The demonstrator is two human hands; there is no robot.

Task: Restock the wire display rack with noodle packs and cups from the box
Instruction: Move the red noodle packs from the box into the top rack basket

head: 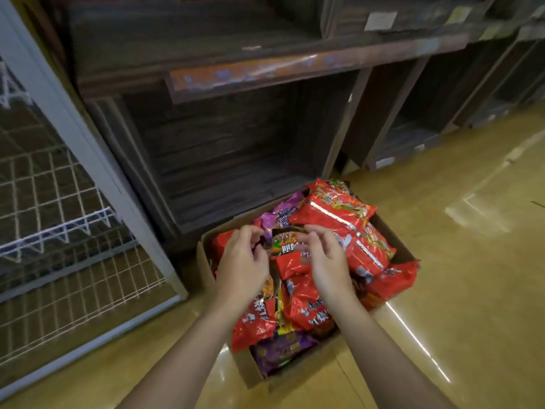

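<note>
While blur smears the box, left grip and right grip flank a dark pack, holding or not unclear

A glossy yellowish floor carries a cardboard box near the middle. The box stands just in front of dark wooden crate shelving. A wire display rack stands at the floor's left edge.
</note>
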